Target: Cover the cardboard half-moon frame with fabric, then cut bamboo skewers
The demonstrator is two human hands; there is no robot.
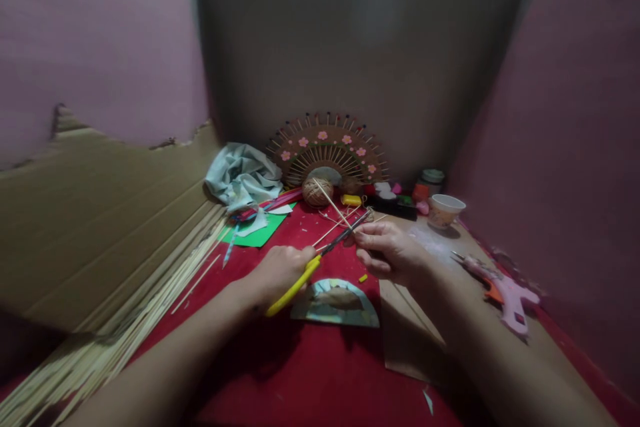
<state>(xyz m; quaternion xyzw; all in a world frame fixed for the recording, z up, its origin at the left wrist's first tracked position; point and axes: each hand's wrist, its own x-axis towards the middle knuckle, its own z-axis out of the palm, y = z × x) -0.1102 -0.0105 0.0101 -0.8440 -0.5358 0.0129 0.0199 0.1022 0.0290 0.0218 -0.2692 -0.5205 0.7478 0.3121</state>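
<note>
Left hand (280,270) fisted, right hand (390,252) pinching, forearms converging.

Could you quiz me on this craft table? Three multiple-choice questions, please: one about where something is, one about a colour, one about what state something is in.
1. Where does the pink glue gun lie?
A. far right of the table
B. on the bundle of sticks
C. inside the cup

2. What colour are the handles of the scissors?
A. blue
B. yellow
C. black

3. What is the left hand doing?
A. resting flat on the cloth
B. gripping the scissors
C. holding the cup

Answers: 1 A, it lies beside the right wall. 2 B, yellow shows under the fingers. 3 B, it is closed around the handles, while the right hand pinches a thin stick.
</note>
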